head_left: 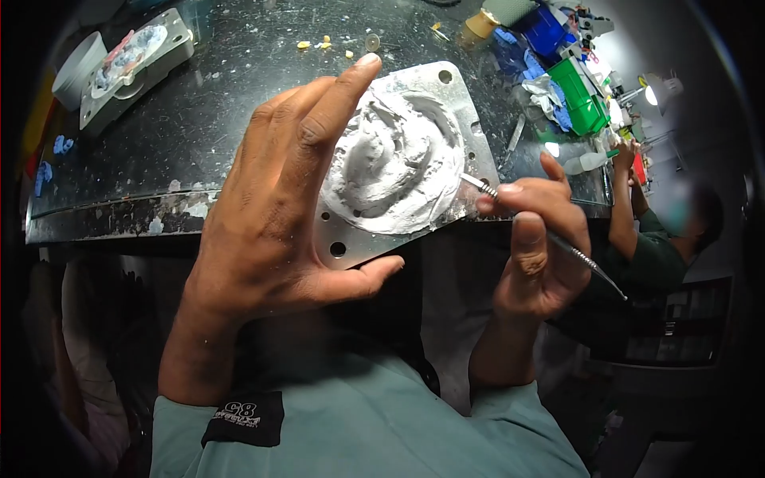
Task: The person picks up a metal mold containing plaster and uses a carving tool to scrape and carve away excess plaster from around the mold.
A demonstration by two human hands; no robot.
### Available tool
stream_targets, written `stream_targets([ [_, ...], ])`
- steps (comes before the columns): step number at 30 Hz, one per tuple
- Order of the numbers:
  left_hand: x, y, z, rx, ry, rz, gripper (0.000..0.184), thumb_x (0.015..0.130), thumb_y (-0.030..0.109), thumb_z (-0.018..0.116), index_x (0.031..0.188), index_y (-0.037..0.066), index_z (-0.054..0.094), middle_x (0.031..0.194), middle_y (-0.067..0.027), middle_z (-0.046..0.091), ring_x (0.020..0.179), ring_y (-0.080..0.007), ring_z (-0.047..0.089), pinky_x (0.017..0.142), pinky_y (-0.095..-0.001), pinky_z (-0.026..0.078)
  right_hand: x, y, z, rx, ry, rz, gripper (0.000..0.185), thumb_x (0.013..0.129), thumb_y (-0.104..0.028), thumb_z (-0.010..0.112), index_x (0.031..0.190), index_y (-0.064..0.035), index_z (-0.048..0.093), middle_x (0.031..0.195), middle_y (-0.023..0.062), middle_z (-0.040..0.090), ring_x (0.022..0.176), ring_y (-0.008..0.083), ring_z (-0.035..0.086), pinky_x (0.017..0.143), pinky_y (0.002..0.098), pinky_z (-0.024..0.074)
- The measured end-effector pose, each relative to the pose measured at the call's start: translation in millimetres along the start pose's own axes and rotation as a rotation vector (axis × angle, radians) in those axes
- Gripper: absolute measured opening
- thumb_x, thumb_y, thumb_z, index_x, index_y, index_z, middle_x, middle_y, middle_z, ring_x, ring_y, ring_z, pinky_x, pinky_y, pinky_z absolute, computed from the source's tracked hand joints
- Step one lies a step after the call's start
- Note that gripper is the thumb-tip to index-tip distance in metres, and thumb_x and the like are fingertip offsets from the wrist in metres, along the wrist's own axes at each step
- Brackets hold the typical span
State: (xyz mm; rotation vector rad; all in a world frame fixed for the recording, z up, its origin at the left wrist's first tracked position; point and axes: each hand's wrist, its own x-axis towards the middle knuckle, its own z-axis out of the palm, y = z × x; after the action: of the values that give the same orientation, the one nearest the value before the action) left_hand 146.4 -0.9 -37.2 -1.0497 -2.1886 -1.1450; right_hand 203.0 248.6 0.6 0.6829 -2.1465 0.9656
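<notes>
A flat metal plate with holes lies tilted at the front edge of the dark bench, bearing a round mass of white plaster-like material. My left hand spans the plate's left side, thumb and fingers spread apart, palm toward the white mass; whether it touches the plate is hard to tell. In my right hand is a thin metal dental-type tool, pinched between thumb and fingers. Its flat tip meets the right edge of the white mass, and its other end points down to the right.
Another metal plate with pinkish-blue material and a white bowl stand at the upper left. Yellow bits and a coin-like disc lie behind. At the right are a green bin, a blue bin, a bottle and a seated person.
</notes>
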Motion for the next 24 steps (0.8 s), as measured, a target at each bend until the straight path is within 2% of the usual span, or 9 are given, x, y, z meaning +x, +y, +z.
stream_targets([
  [1, -0.7, -1.0, 1.0, -0.044, 0.008, -0.009, 0.127, 0.056, 0.036, 0.095, 0.161, 0.001, 0.031, 0.161, -0.0239, 0.041, 0.142, -0.0408, 0.046, 0.118, -0.0515, 0.039, 5.8, -2.0, 2.6, -0.022, 0.004, -0.015, 0.018, 0.100, -0.015, 0.066, 0.110, -0.0002, 0.071, 0.091, 0.0092, 0.077, 0.095, 0.0196, 0.073, 0.119, 0.0536, 0.0331],
  [4, -2.7, -7.7, 7.2, -0.121, 0.047, -0.006, 0.132, 0.057, 0.042, 0.096, 0.162, 0.001, 0.029, 0.162, -0.0245, 0.038, 0.142, -0.0417, 0.045, 0.119, -0.0513, 0.038, 19.3, -7.0, 12.0, -0.021, 0.005, -0.011, 0.017, 0.098, -0.011, 0.069, 0.108, 0.0017, 0.072, 0.098, 0.0107, 0.078, 0.099, 0.0196, 0.074, 0.120, 0.0547, 0.0326],
  [5, -3.7, -8.8, 8.0, -0.139, 0.061, -0.003, 0.133, 0.057, 0.044, 0.096, 0.163, 0.001, 0.028, 0.162, -0.0246, 0.037, 0.142, -0.0420, 0.045, 0.119, -0.0513, 0.037, 24.8, -7.4, 16.7, -0.006, 0.007, -0.002, 0.013, 0.095, -0.010, 0.073, 0.106, -0.0017, 0.074, 0.099, 0.0078, 0.079, 0.097, 0.0181, 0.074, 0.120, 0.0525, 0.0316],
  [8, 1.3, 8.5, 1.5, 0.090, 0.017, -0.139, 0.139, 0.054, 0.048, 0.097, 0.163, 0.000, 0.026, 0.160, -0.0247, 0.039, 0.140, -0.0421, 0.045, 0.119, -0.0509, 0.037, 39.7, 5.9, 24.8, -0.034, 0.002, -0.081, 0.012, 0.093, -0.014, 0.080, 0.101, -0.0062, 0.078, 0.100, 0.0030, 0.080, 0.093, 0.0151, 0.075, 0.118, 0.0515, 0.0323],
  [9, 0.5, 9.9, 4.6, 0.128, 0.066, -0.165, 0.136, 0.053, 0.049, 0.096, 0.160, -0.002, 0.031, 0.154, -0.0246, 0.045, 0.139, -0.0417, 0.046, 0.119, -0.0511, 0.037, 44.3, 8.2, 26.4, -0.067, -0.001, -0.098, 0.012, 0.093, -0.015, 0.080, 0.101, -0.0062, 0.077, 0.100, 0.0028, 0.080, 0.092, 0.0152, 0.075, 0.118, 0.0517, 0.0328],
  [13, 1.1, 8.5, 1.4, 0.085, 0.025, -0.225, 0.121, 0.053, 0.047, 0.096, 0.150, -0.002, 0.044, 0.144, -0.0224, 0.053, 0.133, -0.0413, 0.050, 0.114, -0.0504, 0.041, 54.3, 4.3, 23.6, -0.110, -0.013, -0.125, 0.011, 0.095, -0.015, 0.078, 0.099, -0.0056, 0.077, 0.095, 0.0037, 0.079, 0.089, 0.0157, 0.074, 0.117, 0.0535, 0.0340],
  [17, 0.2, 6.8, 1.6, 0.109, 0.047, -0.145, 0.119, 0.052, 0.043, 0.096, 0.150, -0.001, 0.044, 0.140, -0.0210, 0.054, 0.127, -0.0395, 0.053, 0.111, -0.0498, 0.043, 46.5, 0.4, 23.4, -0.112, -0.009, -0.081, 0.010, 0.096, -0.015, 0.076, 0.098, -0.0054, 0.076, 0.092, 0.0038, 0.078, 0.086, 0.0164, 0.074, 0.118, 0.0552, 0.0346],
  [24, -1.0, 4.8, 3.3, 0.073, 0.056, -0.152, 0.118, 0.053, 0.044, 0.095, 0.149, -0.002, 0.044, 0.139, -0.0213, 0.054, 0.126, -0.0397, 0.053, 0.110, -0.0502, 0.045, 33.5, 6.2, 28.6, -0.128, -0.003, -0.127, 0.011, 0.097, -0.015, 0.076, 0.103, -0.0076, 0.071, 0.094, 0.0045, 0.078, 0.089, 0.0186, 0.076, 0.120, 0.0559, 0.0318],
])
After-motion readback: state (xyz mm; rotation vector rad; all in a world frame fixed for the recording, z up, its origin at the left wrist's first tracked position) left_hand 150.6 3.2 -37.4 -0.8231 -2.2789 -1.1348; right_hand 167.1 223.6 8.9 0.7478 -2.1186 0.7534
